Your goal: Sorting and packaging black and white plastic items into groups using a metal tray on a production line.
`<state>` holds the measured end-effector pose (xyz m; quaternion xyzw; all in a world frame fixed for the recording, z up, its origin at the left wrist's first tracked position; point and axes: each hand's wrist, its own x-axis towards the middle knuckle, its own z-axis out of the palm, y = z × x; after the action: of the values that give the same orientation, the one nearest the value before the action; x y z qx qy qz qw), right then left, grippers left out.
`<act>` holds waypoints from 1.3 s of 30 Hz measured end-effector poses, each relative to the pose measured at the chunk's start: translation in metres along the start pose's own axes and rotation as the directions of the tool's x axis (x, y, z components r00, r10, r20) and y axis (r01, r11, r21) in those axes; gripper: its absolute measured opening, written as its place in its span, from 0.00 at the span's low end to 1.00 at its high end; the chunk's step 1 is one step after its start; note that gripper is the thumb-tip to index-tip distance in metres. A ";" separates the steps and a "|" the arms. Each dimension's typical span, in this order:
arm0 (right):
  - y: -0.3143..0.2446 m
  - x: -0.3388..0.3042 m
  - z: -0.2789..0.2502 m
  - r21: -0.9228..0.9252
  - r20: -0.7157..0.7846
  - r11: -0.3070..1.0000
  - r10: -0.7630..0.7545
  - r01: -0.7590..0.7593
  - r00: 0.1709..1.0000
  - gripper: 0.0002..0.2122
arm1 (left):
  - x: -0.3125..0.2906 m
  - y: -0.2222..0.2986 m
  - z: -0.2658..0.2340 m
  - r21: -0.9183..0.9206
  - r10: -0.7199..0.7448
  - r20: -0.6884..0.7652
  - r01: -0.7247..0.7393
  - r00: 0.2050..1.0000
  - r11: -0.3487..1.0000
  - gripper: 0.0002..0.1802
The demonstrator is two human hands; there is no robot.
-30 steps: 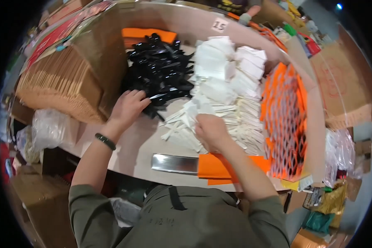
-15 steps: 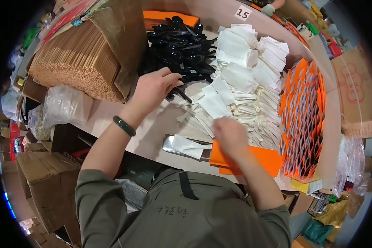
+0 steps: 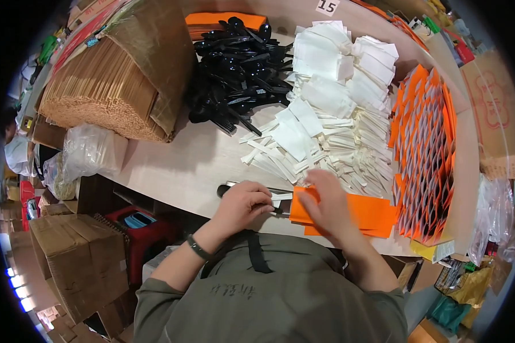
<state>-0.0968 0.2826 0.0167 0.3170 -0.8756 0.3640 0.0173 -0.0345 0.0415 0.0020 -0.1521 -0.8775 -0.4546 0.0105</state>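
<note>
My left hand [image 3: 245, 207] is closed at the near edge of the table, its fingertips pinching a black plastic spoon [image 3: 222, 190] whose rounded end sticks out to the left. Beneath and beside it lies a narrow metal chute [image 3: 257, 186], mostly hidden by the hand. A stack of orange paper sleeves [image 3: 366, 214] sits at the right end of the chute. Over the sleeves' left end hovers or rests my right hand [image 3: 331, 206], slightly blurred, thumb and fingers apart. Beyond the hands are a heap of black plastic cutlery [image 3: 243, 74] and piles of white folded napkins [image 3: 326, 94].
A cardboard box [image 3: 154, 51] packed with brown paper-like pieces [image 3: 100, 100] stands at the left. On the right, filled orange sleeves [image 3: 423, 154] are stacked against the table's raised rim [image 3: 464, 143]. A clear plastic bag [image 3: 88, 150] sits by the left edge.
My left hand has come from the cutlery heap to the chute, bringing a black spoon. My right hand has shifted slightly, its thumb now apart from the fingers.
</note>
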 end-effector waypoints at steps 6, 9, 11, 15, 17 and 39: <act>-0.009 -0.016 0.024 -0.089 0.204 0.920 -0.358 0.381 0.911 0.15 | 0.014 0.004 0.008 0.077 -0.132 -0.016 0.133 0.991 0.988 0.15; 0.000 -0.016 0.031 -0.197 0.214 0.875 -0.401 0.442 0.891 0.15 | 0.022 0.012 -0.069 0.123 -0.136 -0.182 0.160 0.974 0.979 0.19; 0.002 -0.019 0.026 -0.226 0.204 0.858 -0.422 0.461 0.884 0.15 | 0.043 0.020 -0.157 0.329 -0.041 -0.401 0.185 0.915 0.926 0.16; 0.006 -0.027 0.037 -0.194 0.151 0.863 -0.444 0.467 0.883 0.14 | 0.050 0.007 -0.297 0.722 0.238 -0.635 0.456 0.735 0.520 0.15; 0.000 -0.023 0.040 -0.218 0.184 0.835 -0.473 0.505 0.861 0.15 | 0.053 -0.016 -0.321 0.644 -0.188 -0.616 0.626 0.765 0.440 0.17; -0.009 -0.037 0.021 -0.094 0.064 0.972 -0.209 0.214 0.976 0.12 | -0.015 -0.027 -0.313 0.314 -0.046 -0.823 0.521 0.566 0.794 0.14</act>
<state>-0.0584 0.2842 -0.0027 0.4169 -0.8542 0.3070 0.0482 -0.0648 -0.2280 0.1621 0.2202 -0.8840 -0.2104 0.3547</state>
